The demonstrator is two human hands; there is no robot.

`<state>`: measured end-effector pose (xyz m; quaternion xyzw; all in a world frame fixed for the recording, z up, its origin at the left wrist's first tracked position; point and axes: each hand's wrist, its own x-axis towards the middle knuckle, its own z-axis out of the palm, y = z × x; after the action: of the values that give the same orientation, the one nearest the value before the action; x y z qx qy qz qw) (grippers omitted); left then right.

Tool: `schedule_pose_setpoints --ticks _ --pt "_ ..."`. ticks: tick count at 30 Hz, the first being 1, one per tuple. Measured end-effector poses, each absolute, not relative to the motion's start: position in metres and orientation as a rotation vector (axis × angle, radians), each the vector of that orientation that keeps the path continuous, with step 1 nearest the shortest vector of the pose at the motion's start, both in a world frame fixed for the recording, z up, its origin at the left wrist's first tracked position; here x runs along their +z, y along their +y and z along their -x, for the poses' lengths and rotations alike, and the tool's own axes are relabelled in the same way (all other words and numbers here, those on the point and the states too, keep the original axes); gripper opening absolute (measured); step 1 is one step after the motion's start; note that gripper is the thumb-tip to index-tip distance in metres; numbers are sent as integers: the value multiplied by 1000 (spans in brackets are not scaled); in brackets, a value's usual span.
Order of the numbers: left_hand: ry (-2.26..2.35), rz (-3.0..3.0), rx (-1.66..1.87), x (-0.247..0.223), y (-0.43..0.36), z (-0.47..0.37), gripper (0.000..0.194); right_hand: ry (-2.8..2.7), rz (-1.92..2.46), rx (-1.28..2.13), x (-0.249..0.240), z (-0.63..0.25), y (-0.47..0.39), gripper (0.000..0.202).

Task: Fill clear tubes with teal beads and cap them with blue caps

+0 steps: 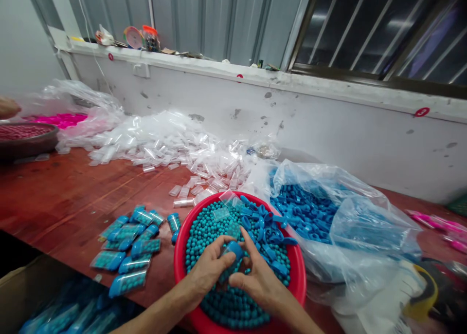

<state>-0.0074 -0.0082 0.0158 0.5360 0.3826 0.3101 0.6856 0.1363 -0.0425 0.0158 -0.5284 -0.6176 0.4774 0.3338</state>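
My left hand [210,266] is closed around a small clear plastic container with a blue cap [233,249], thumb against the cap. Turquoise balls show through its clear side. At the container's other side is my right hand [260,278], index finger raised and the other fingers curled in against it; the contact is partly hidden. Both hands are above a red basin [299,280] holding many turquoise balls [204,236]. Loose blue caps [268,231] lie on the balls at the basin's right side, with a clear empty container [221,213] near the back.
Filled containers [133,246] lie left of the basin; more fill a box [54,319] below the table edge. Clear empties [175,144] are heaped behind. A plastic bag of blue caps [310,207] stands right. Another person's hand [9,107] is above a brown basin [29,144].
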Motion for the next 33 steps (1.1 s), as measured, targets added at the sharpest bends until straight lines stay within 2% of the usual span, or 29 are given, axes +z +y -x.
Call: schedule_pose_setpoints --ticks 2,6,8,10,14,18,20,26,28,31,33 --pt "969 -1310 709 20 -5 28 37 -1596 1440 1192 15 -146 -39 71" --pt "1358 -1676 899 31 8 88 36 -1823 1583 868 20 -160 -27 38" --pt "1694 -1813 1066 33 14 111 44 -1935 1637 685 24 -160 -18 32" --pt "1874 -1865 1173 34 15 118 48 -2039 1728 511 26 -154 -6 36" --pt "1585 -1857 1043 30 8 85 40 -2173 1938 381 22 -133 19 41" --pt "1405 -1803 836 22 13 37 45 -2210 1843 482 17 -128 26 14" --pt "1340 -1772 767 17 17 22 47 -2222 1752 550 18 -132 20 13" --pt "1120 -1781 425 9 15 15 11 -2155 1570 901 18 -149 -20 19" --pt "1159 -1800 388 7 11 17 5 -2150 1696 744 18 -160 -30 25" --pt "1176 -1756 333 -1 9 7 19 -2199 2000 431 22 -178 -38 25" --pt "1167 -1709 297 -11 13 -10 27 -2229 2131 350 25 -187 -40 23"
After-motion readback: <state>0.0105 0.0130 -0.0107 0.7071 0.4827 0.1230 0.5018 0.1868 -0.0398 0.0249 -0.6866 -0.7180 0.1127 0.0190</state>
